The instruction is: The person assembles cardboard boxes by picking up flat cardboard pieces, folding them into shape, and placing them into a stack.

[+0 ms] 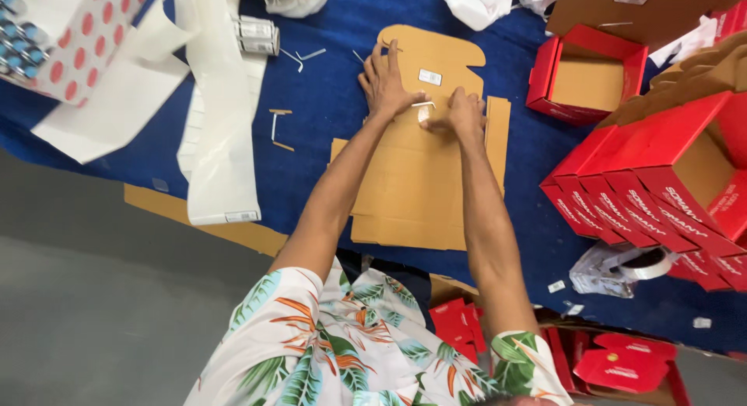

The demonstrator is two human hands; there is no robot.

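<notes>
Cardboard sheet (416, 180): lay flat, unfolded, at centre of the blue tabletop (327, 103); far flap toward 12 o'clock carried a small white sticker (429, 77).
Left hand (385, 83): open, fingers spread, palm pressed on the sheet near its far end; judged to be pinning the sheet so it could not slide.
Right hand (461, 114): just beside the left, toward 3 o'clock; fingers curled, tips pinching or pressing a small white label (423, 110) against the sheet.
Grip: left flat and open, holding nothing; right closed on the small label.
Red boxes (661, 188): folded and stacked at 3 o'clock, well apart from the hands; one open red box (587, 75) at 2 o'clock.
White backing strips (222, 118): long paper lengths at 9 to 10 o'clock, one bearing a label at its near end.
Tape roll (646, 262): at 4 o'clock, inside clear wrapping.
Hidden: label mostly covered by the right fingertips; whether it was already stuck could not be told.
Cut off: dotted carton (82, 40) at 10 o'clock and white bags at 12 o'clock ran out of view.
</notes>
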